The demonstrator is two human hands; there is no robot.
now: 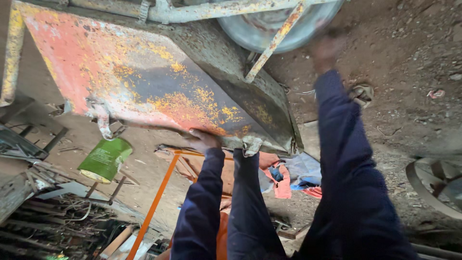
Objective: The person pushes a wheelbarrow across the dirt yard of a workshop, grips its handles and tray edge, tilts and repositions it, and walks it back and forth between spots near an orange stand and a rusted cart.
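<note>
Filling the upper left and centre of the frame is a big rusted metal tray body [144,77], its red and yellow paint flaking — apparently an overturned wheelbarrow, with a pale steel frame [231,9] across the top edge and a grey wheel [269,29] at upper centre. Bare dirt ground [409,62] takes up the right side. Two dark blue sleeves rise from the bottom edge. At the lower centre the left hand [202,140] presses against the tray's lower rim, fingers curled over the edge and gripping it. At the upper right the right hand [326,50] is raised beside the wheel; it is blurred, and I cannot tell whether its fingers are open or closed. Part of a second wheel [435,185] shows at the right edge. Below the tray lie orange and blue rags [288,175], an orange bar [156,202] slanting down to the lower left, and a green tin can [105,160] at the left. Scrap metal [53,216] clutters the lower left corner.
</note>
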